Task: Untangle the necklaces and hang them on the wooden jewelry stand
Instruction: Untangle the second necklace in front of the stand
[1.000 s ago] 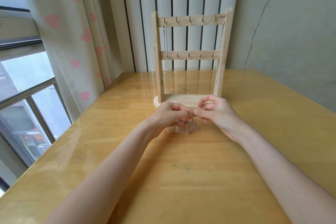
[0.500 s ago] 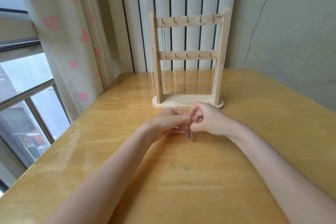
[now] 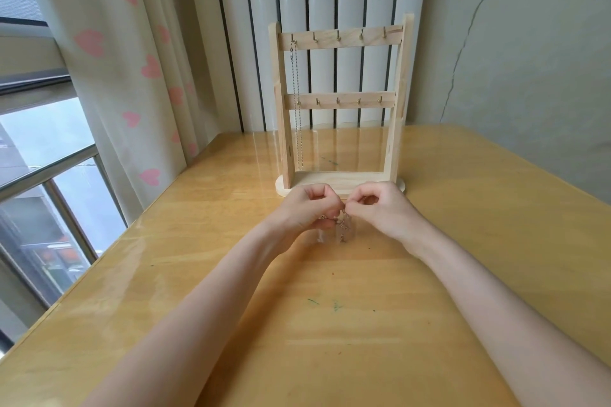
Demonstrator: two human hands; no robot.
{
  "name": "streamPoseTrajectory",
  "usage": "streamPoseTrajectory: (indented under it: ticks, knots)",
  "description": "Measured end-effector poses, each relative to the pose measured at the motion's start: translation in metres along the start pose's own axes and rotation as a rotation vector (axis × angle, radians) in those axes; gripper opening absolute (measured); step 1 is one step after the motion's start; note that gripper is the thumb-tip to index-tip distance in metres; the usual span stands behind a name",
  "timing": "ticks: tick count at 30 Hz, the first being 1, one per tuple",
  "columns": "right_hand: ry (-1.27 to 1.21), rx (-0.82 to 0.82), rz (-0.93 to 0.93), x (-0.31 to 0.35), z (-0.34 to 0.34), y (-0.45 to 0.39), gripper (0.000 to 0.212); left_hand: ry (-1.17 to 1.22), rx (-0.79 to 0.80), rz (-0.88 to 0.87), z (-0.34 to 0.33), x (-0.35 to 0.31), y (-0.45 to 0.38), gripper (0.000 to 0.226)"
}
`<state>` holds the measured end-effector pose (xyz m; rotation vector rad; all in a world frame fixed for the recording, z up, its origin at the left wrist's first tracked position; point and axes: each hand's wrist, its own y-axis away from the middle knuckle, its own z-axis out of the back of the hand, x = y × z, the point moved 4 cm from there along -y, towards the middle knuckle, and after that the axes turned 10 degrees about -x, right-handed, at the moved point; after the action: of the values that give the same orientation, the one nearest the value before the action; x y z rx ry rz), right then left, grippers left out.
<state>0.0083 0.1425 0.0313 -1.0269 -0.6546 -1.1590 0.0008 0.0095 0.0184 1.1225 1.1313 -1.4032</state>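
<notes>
Table (image 3: 479, 241): glossy wooden top, the largest item. It runs from the window side on my left to the wall on my right, with bare room all round my hands and in front of the stand.

Curtain (image 3: 109, 59): pale with pink hearts, far left, well apart from the work.

Wooden jewelry stand (image 3: 340, 102): upright at the table's far edge, directly ahead of my hands, its base (image 3: 330, 183) just beyond my knuckles. Two crossbars, each with a row of small hooks. The long axis of each bar runs left to right across my view.

Hung necklace (image 3: 296, 102): one fine chain, on the leftmost hook of the top bar, dropping straight down almost to the base. The other top hooks appear free; the next one lies just right of it.

My left hand (image 3: 307, 211): fingers curled, thumb and fingertips pinching one part of the chain bundle.

My right hand (image 3: 380, 208): fingers curled likewise, pinching the bundle from the opposite side. The two hands almost touch.

Tangled necklaces (image 3: 342, 225): a small knot of chain held between both pinches, a short loop sagging below them, just above the tabletop. How many strands it holds I cannot tell.

Judgement: untangling is unfinished. The free hooks lie up and forward; both hands sit about equally near, the left slightly closer to the occupied side.
</notes>
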Motion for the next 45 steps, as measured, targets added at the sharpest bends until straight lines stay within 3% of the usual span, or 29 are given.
streamPoseTrajectory:
  ticks: [5, 9, 11, 17, 23, 32, 36, 39, 45]
  knots:
    - [-0.223, 0.080, -0.142, -0.005, -0.003, 0.001, 0.009, 0.057, 0.023, 0.018, -0.002, -0.002, -0.001, 0.028]
    - [0.070, 0.131, -0.076, -0.012, -0.006, 0.000, 0.017, 0.240, -0.085, 0.113, 0.009, -0.002, -0.006, 0.022]
    - [0.051, 0.122, -0.106, -0.017, -0.004, 0.001, 0.014, 0.344, -0.137, 0.167, 0.018, 0.000, -0.008, 0.014]
    - [-0.485, 0.073, -0.243, -0.022, 0.004, -0.005, 0.008, 0.540, -0.141, 0.284, 0.017, 0.005, -0.008, 0.010]
    - [-0.836, 0.067, -0.309, -0.016, 0.010, -0.009, 0.014, 0.710, -0.109, 0.254, 0.014, 0.003, -0.010, 0.013]
    - [-0.765, 0.120, -0.289, -0.011, 0.006, -0.005, 0.010, 0.550, -0.064, 0.205, 0.001, -0.007, -0.001, 0.018]
    - [-0.747, 0.078, -0.273, -0.011, 0.008, -0.006, 0.009, 0.236, 0.059, 0.142, -0.002, -0.005, 0.006, 0.005]
    - [-0.734, 0.027, -0.255, -0.011, 0.009, -0.007, 0.009, 0.017, 0.114, 0.107, -0.005, -0.004, 0.010, 0.008]
    - [-0.717, -0.075, -0.255, -0.013, 0.013, -0.008, 0.013, 0.010, 0.092, 0.111, 0.000, -0.003, 0.009, 0.009]
